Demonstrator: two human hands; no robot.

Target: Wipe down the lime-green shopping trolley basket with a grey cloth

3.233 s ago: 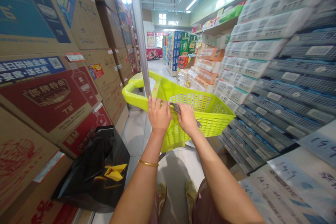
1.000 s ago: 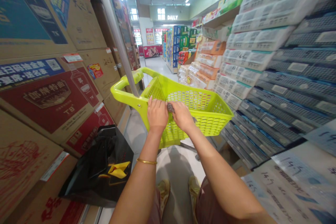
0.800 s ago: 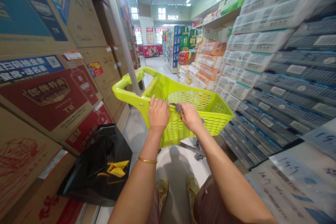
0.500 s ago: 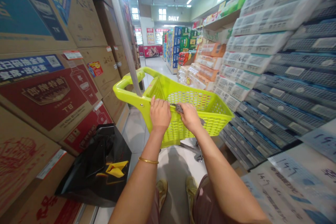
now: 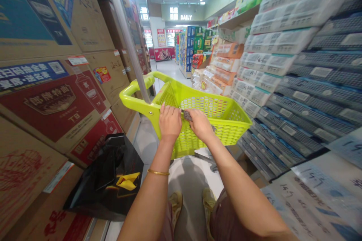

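Observation:
A lime-green shopping cart (image 5: pixel 183 150) with a perforated basket stands side-on in front of me. My left hand (image 5: pixel 170 123) is closed over its near rim, close to the handle end, with a gold bangle on the wrist. Beside it, my right hand (image 5: pixel 200 124) presses a crumpled grey cloth (image 5: pixel 187 115) onto the same rim. The cloth pokes out on both sides of the fingers; most of it is hidden under the palm. A metal pole (image 5: pixel 130 45) rises from the cart by its green handle (image 5: pixel 127 94).
Stacked cartons (image 5: pixel 53 105) line the left side, and a black bag (image 5: pixel 104 184) with a yellow piece on it sits below them. Stacks of white packs (image 5: pixel 260 71) and blue-grey packs (image 5: pixel 299 120) rise on the right. A tiled aisle (image 5: pixel 169 68) runs ahead between shelves.
My right hand and the cloth have slid left along the rim, closer to my left hand. My left hand and the cart's handle end have shifted slightly left in view.

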